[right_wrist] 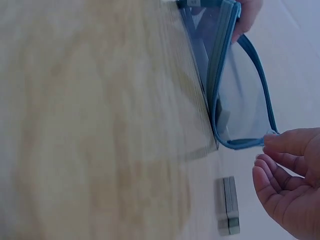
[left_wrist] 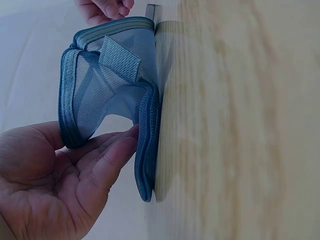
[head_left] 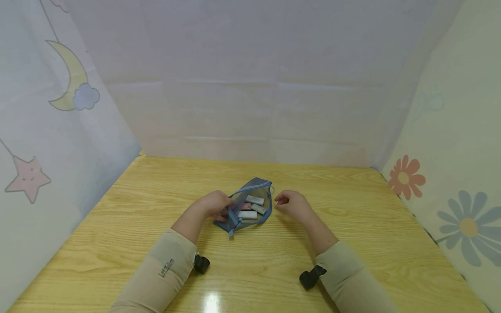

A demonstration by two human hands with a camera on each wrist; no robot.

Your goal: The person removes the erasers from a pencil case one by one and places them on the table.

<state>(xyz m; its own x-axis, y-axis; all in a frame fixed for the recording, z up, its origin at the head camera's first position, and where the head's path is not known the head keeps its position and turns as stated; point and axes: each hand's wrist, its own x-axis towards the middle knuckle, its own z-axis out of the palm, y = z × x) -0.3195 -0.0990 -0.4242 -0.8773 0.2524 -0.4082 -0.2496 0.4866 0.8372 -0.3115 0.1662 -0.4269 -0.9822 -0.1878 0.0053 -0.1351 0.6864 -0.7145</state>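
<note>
A blue mesh zipper pouch (head_left: 250, 188) lies on the table with its mouth spread wide. Several small rectangular blocks show within its outline in the head view: a white one (head_left: 248, 215), a pale grey one (head_left: 255, 200), a greenish one (head_left: 258, 209) and a pink one (head_left: 246, 206). My left hand (left_wrist: 65, 180) holds the pouch's left end, fingers and thumb bent at the zipper edges. My right hand (head_left: 293, 205) hovers just beside the pouch's right end, fingers loosely curved, thumb apart from them. A grey block (right_wrist: 230, 205) lies outside the pouch near the right hand.
The wooden table (head_left: 352, 243) extends around the pouch. A pale cloth backdrop (head_left: 250, 108) rises behind it, with patterned panels on both sides. A small metal ring (head_left: 272, 190) hangs at the pouch's right corner. Black straps with cameras (head_left: 201, 264) sit on both wrists.
</note>
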